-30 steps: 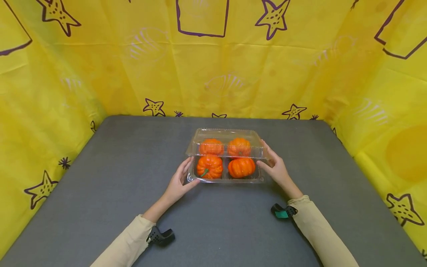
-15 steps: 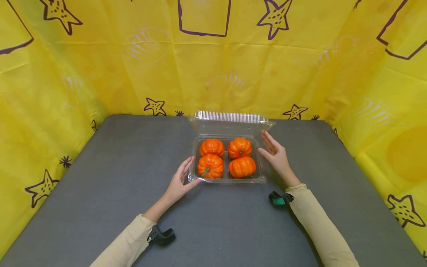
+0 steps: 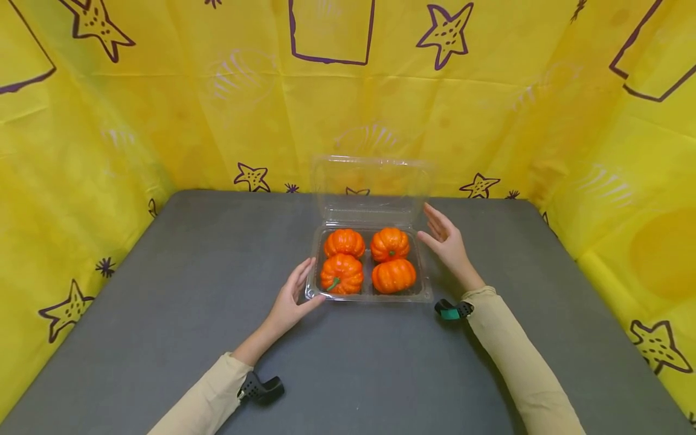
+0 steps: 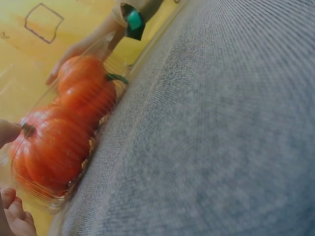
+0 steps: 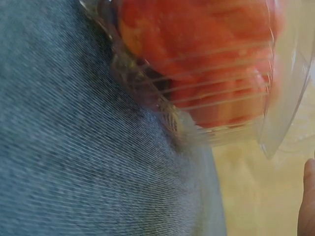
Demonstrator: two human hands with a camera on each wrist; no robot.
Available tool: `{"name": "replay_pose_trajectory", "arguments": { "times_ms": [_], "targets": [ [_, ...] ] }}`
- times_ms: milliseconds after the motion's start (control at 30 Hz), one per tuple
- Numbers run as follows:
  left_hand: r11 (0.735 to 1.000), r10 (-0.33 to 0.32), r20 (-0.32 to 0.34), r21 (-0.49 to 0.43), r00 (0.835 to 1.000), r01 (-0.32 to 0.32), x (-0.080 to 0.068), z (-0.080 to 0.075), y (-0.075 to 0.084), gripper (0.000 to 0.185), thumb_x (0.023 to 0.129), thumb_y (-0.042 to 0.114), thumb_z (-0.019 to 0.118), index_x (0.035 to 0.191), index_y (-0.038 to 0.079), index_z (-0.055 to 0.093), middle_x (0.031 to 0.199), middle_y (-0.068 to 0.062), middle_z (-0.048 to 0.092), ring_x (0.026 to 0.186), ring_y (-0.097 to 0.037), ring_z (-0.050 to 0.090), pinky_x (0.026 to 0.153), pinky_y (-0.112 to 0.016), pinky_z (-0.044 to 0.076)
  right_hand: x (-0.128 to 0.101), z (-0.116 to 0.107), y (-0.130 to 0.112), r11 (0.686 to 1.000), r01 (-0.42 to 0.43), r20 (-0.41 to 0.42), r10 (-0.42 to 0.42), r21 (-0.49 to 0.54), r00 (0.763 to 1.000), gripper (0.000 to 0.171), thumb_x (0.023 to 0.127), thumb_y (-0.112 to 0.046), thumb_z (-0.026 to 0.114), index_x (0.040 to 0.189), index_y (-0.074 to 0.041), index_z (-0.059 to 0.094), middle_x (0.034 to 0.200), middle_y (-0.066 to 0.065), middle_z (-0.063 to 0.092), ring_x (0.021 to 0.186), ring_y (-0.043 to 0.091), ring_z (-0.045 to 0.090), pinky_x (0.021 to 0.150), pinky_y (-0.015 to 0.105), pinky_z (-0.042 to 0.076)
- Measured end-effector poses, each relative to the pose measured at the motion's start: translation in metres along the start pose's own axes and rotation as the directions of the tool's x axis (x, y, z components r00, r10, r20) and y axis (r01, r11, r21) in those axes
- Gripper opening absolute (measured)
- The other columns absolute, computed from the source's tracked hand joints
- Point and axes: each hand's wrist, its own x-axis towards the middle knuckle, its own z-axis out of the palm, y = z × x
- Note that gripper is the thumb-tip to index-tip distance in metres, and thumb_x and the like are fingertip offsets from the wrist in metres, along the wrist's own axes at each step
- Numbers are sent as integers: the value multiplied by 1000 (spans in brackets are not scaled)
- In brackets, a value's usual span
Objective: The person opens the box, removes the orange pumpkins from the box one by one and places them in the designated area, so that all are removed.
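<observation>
A clear plastic clamshell container (image 3: pixel 368 297) stands on the grey table with its lid (image 3: pixel 375 214) raised up and back at the far side. Inside sit several small orange pumpkins in two rows; the front left pumpkin (image 3: pixel 341 275) shows a green stem. My left hand (image 3: pixel 285 307) holds the container's front left corner, thumb at the front edge and fingers along the left side. Beside the right wall, my right hand (image 3: pixel 450 246) is held with fingers extended and nothing in it. The left wrist view shows pumpkins (image 4: pixel 51 150) through the clear wall.
Grey cloth covers the table (image 3: pixel 359 374). A yellow curtain (image 3: pixel 217 121) with starfish drawings hangs behind the table and along both sides. Each wrist carries a black camera mount (image 3: pixel 262 388).
The lid has swung from partly over the pumpkins to upright and back. My right hand has let go of it and drawn slightly toward the container's side. The left hand stays put.
</observation>
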Motion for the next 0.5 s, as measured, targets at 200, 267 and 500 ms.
{"name": "replay_pose_trajectory", "arguments": {
  "times_ms": [200, 267, 500],
  "targets": [
    [1000, -5, -4, -5, 1000, 5, 0, 2, 13, 72, 72, -21, 60, 131, -19, 18, 136, -32, 24, 127, -38, 20, 101, -23, 20, 7, 3, -11, 998, -3, 12, 4, -69, 1000, 58, 79, 18, 55, 132, 13, 30, 136, 28, 28, 126, 34, 26, 99, 41, 25],
    [1000, -6, -7, -6, 1000, 6, 0, 3, 14, 72, 72, -21, 60, 131, -19, 19, 135, -33, 25, 127, -38, 20, 101, -24, 21, 10, 2, -11, 996, -12, 18, 14, -90, 1000, 58, 79, 16, 56, 132, 13, 30, 137, 27, 28, 126, 33, 26, 99, 41, 26],
    [1000, 6, -13, 0, 1000, -6, 0, 2, 13, 71, 72, -20, 61, 131, -18, 21, 135, -32, 26, 126, -38, 22, 101, -25, 21, 21, -3, -4, 984, -73, 46, 81, -164, 996, 62, 79, 9, 62, 134, 9, 31, 137, 25, 29, 124, 32, 30, 98, 38, 29]
  ]
}}
